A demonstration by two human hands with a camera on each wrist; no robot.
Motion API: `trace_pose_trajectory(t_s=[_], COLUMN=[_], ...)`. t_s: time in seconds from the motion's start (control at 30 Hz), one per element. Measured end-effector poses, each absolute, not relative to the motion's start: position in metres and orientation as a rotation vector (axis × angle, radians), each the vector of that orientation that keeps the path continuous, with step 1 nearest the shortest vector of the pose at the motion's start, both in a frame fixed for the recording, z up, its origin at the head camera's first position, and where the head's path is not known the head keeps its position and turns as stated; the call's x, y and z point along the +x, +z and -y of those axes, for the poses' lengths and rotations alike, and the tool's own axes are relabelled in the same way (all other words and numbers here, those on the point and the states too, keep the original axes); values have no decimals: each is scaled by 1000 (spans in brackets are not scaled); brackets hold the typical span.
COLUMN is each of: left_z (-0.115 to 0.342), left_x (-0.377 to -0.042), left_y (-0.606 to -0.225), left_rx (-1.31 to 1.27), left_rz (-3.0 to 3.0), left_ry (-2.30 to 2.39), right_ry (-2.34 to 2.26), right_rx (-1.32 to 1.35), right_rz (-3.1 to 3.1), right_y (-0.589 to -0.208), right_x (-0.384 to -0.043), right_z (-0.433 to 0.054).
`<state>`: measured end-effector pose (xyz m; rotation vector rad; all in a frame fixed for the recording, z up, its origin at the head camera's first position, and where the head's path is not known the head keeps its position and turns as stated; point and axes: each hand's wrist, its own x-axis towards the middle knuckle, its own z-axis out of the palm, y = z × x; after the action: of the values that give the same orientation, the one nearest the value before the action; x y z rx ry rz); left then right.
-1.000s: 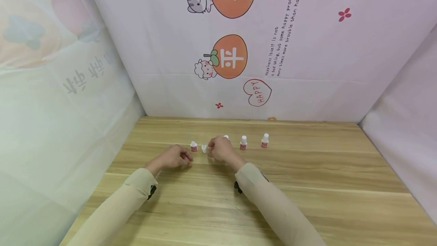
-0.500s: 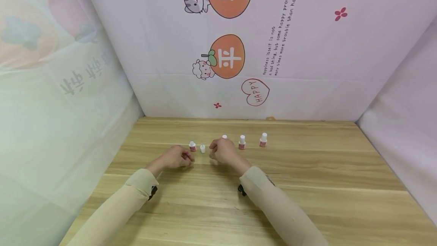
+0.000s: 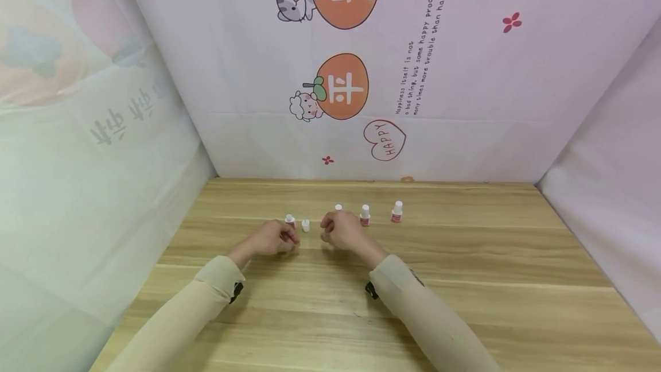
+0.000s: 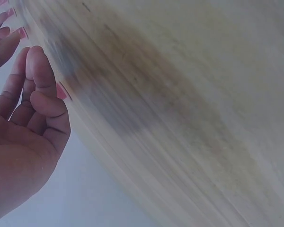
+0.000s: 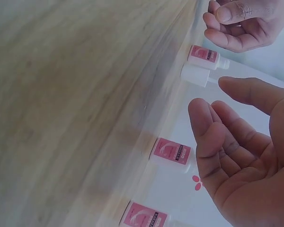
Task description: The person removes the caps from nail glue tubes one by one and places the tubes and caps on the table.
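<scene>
While the left hand (image 3: pixel 272 238) hangs just left of the frame's centre, loosely bent and empty, the uncapped pink-labelled bottle (image 3: pixel 290 220) stands upright just beyond it. Beside that bottle, a white cap (image 3: pixel 306 225) stands apart, presumably to leave it uncovered. The empty right hand (image 3: pixel 343 231), thumb and fingers parted, partly hides a capped bottle (image 3: pixel 338 208); farther right, two bottles (image 3: pixel 365 217) stand spaced, perhaps for easy reach.

My sleeves (image 3: pixel 172 317) are plain pale beige, ending in wide, creased cuffs (image 3: pixel 221 275); a small black piece (image 3: pixel 371 290) shows beneath each. My left hand (image 3: pixel 269 238) and right hand (image 3: pixel 345 231) are bare.
</scene>
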<state>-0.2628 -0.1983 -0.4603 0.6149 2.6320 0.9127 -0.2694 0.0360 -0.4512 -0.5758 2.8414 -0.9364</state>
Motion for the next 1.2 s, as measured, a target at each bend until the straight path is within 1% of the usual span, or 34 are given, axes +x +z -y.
trace_pose_trajectory(t_s=[0.3, 1.2], left_z=[191, 174], left_x=[-261, -258], left_y=[-460, -457], left_rx=[562, 539], left_rz=[-2629, -2572], left_ry=[918, 996], right_ry=[-959, -1083], right_rx=[-566, -521], right_rz=[-2864, -2866], right_y=[-449, -449], right_x=[-267, -269], right_z=[-42, -63])
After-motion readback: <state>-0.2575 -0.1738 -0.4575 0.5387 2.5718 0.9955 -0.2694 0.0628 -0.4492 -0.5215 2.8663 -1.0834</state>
